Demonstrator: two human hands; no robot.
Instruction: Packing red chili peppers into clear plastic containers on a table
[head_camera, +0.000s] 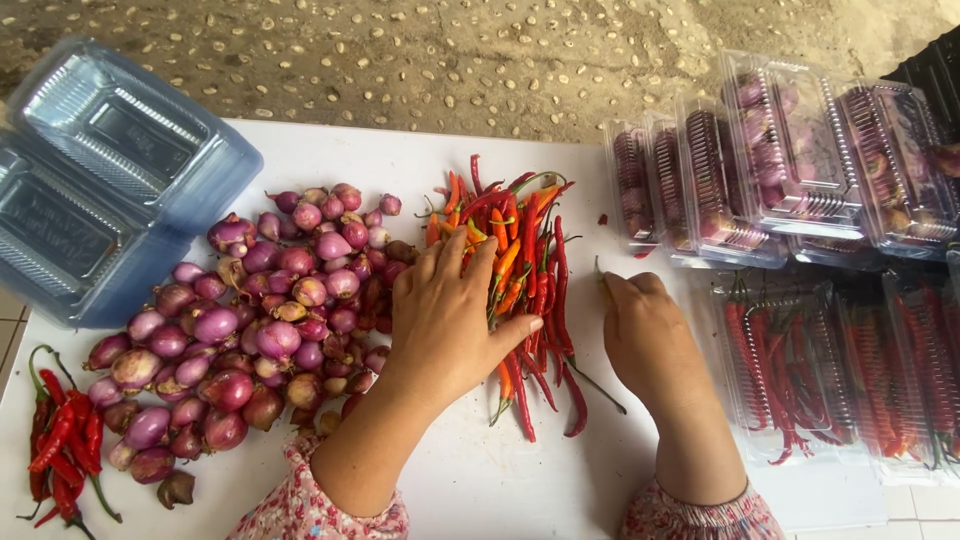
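Observation:
On a white table (330, 150) lies a heap of red and orange chilies (525, 250) in the middle. My left hand (450, 315) rests flat on the left side of this heap, fingers spread over several chilies. My right hand (645, 325) sits just right of the heap, fingers curled down against the table; a thin green stem shows at its fingertips, and I cannot tell what it grips. A large pile of purple shallots (250, 330) lies left of my left hand, touching it.
Stacked empty clear plastic boxes (100, 180) stand at the far left. A small bunch of red chilies (60, 440) lies at the near left edge. Closed clear boxes of shallots (790, 170) and of chilies (790, 365) fill the right side. Pebbled ground lies beyond the table.

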